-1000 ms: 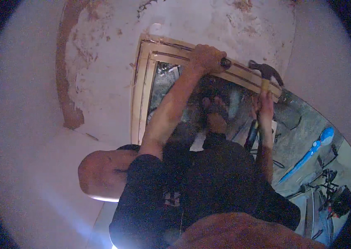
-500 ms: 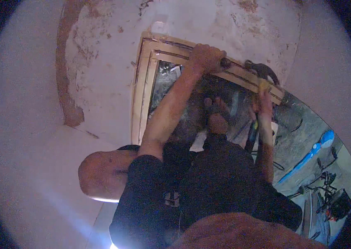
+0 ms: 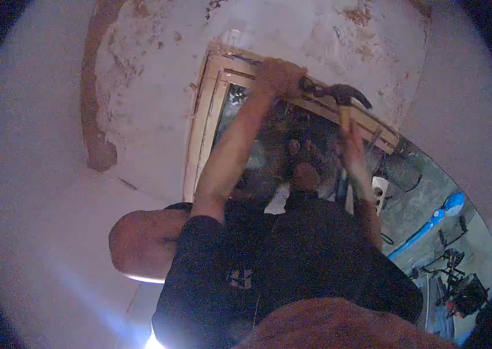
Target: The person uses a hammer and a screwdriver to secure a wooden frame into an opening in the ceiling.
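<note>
My left hand (image 3: 281,78) is closed around a tool with a dark, round butt end (image 3: 306,85), held along the upper bar of a wooden frame (image 3: 199,139). The tool's working end is hidden by my fist. In my right hand (image 3: 350,148) is a claw hammer (image 3: 347,98) with a yellow and dark handle, gripped partway down. The hammer's face is at or very near the butt end, and its curved claw points right. The frame is pale, with dark grooves along its bars and a dark opening inside.
Around the frame is a patchy plastered wall (image 3: 158,104) with brown stains. Below right, on the grey floor, lie a long blue object (image 3: 432,224) and a jumble of dark gear (image 3: 467,294). A white piece with dark holes (image 3: 379,189) is beside my right forearm.
The hammer has swung left, bringing its head from the frame's right part to the butt end by my left fist. My left hand stays closed on its tool near the same spot.
</note>
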Available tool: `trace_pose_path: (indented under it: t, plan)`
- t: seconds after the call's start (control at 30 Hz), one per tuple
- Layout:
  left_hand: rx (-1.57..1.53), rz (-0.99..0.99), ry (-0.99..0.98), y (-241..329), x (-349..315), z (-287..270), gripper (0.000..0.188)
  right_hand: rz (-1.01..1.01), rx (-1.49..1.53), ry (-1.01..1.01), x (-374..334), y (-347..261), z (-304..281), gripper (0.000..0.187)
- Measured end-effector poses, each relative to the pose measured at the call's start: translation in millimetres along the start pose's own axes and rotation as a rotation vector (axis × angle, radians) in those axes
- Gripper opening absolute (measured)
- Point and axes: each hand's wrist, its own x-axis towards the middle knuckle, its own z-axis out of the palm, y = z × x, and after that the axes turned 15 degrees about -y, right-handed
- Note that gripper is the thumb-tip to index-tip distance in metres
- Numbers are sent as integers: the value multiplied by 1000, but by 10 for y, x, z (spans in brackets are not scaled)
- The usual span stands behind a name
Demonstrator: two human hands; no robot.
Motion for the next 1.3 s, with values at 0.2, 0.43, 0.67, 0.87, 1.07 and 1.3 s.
trace_pose_path:
  t: [0.2,0.43,0.67,0.87,1.07,1.3]
  plan:
    - [25,-80,-48,-82,-18,10,37,-52,90,-26,-10,-71,-158,51]
    - [32,-94,-44,29,52,-41,35,250,526,-33,158,-429,168,46]
    - [34,-75,-55,-48,64,3,41,122,295,-64,-17,42,-62,48]
    - [57,-96,7,-27,-9,4,36,189,657,-143,-78,-181,-191,41]
    - [18,-103,-14,-15,69,-103,31,-198,-87,93,379,-238,108,41]
    - [38,-86,-47,-30,41,-49,26,141,288,-39,316,40,41,31]
